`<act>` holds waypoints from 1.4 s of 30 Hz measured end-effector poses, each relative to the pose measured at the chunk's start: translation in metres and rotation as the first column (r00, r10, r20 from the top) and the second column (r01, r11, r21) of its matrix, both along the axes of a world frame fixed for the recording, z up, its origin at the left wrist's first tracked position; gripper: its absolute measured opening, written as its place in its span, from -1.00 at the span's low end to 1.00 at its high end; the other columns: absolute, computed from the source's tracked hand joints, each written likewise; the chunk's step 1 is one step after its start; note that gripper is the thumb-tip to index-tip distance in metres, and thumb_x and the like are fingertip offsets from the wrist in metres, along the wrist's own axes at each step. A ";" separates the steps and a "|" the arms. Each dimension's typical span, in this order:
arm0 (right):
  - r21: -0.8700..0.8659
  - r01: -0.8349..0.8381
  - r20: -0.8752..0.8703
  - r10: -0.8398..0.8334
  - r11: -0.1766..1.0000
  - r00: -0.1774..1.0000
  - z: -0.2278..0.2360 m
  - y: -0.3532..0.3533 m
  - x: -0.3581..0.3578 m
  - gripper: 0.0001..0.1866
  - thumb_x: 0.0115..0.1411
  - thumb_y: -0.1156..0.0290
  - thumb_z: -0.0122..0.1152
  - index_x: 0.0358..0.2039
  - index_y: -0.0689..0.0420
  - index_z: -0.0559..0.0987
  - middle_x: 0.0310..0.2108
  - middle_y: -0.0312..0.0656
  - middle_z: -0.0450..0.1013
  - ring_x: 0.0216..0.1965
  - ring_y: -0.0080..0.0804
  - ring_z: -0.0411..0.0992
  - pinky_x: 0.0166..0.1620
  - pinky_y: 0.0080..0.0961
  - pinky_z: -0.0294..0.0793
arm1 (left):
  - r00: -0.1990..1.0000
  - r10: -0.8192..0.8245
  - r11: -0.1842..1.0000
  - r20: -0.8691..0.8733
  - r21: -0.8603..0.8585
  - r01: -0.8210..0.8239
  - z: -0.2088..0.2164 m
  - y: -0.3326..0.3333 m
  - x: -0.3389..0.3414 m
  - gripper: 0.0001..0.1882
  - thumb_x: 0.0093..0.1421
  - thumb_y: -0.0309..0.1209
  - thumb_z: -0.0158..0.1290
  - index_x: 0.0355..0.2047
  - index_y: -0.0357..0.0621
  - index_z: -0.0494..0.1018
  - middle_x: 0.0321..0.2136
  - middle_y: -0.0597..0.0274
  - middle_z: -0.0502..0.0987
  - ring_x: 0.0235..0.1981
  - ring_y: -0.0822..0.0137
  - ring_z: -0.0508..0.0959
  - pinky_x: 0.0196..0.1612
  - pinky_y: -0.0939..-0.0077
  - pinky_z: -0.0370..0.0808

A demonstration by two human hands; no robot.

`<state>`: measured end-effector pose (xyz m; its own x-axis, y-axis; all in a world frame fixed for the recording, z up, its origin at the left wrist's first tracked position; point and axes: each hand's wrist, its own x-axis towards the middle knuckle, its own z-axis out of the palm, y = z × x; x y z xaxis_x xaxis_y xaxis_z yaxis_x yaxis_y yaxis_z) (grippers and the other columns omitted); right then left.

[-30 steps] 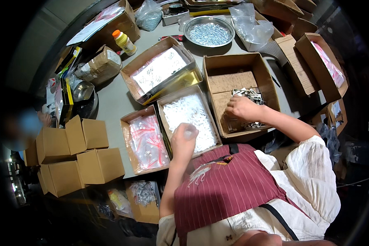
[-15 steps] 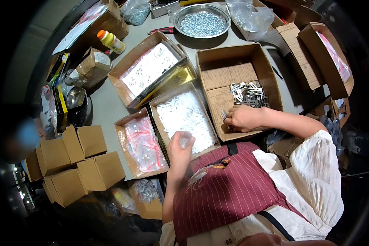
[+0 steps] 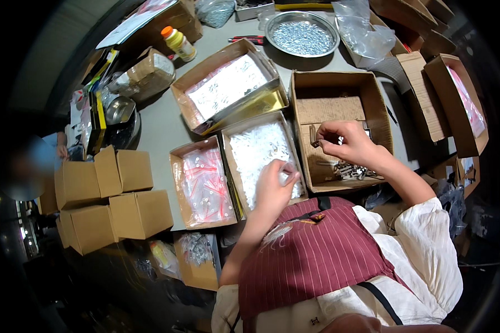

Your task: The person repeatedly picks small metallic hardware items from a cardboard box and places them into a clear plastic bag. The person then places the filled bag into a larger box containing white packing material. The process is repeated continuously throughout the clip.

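Note:
My left hand is closed on a small piece of clear plastic, whose exact kind I cannot make out. It hovers over the near part of a shallow box of small white plastic pieces. My right hand is raised over a deep cardboard box, pinching a small flat metal piece between thumb and fingers. Below that hand, a loose heap of similar metal pieces lies in the box's near right part, partly hidden by my hand and wrist.
Left of the white pieces stands a box of red-striped clear bags. Behind are a box with a white sheet, a steel bowl of small metal parts and an orange-capped bottle. Small cartons stack at left, near another person's hand.
My right hand has lifted off the bottom of the deep box with a metal piece in its fingers. My left hand still holds the clear plastic. The whole view has shifted a little.

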<state>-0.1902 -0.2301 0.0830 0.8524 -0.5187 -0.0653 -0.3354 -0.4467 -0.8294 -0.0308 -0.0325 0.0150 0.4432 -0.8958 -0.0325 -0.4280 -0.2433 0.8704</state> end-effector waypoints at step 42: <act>-0.364 -0.717 0.230 0.803 0.594 0.549 0.052 0.175 0.212 -0.78 0.22 0.38 0.24 -0.26 0.28 0.50 -0.36 0.04 0.48 -0.32 0.05 0.50 -0.23 -0.15 0.50 | 0.827 0.557 0.679 -0.073 -0.534 -0.504 0.074 0.187 0.095 -0.93 0.25 -0.54 0.14 -0.36 -0.30 0.55 -0.50 0.21 0.61 -0.44 0.44 0.60 -0.30 0.53 0.51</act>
<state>0.0213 -0.0555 0.1346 0.8683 0.3741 0.3259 0.4920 -0.5643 -0.6630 0.0641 0.1545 0.0893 0.8262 -0.3766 0.4190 -0.4474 0.0135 0.8942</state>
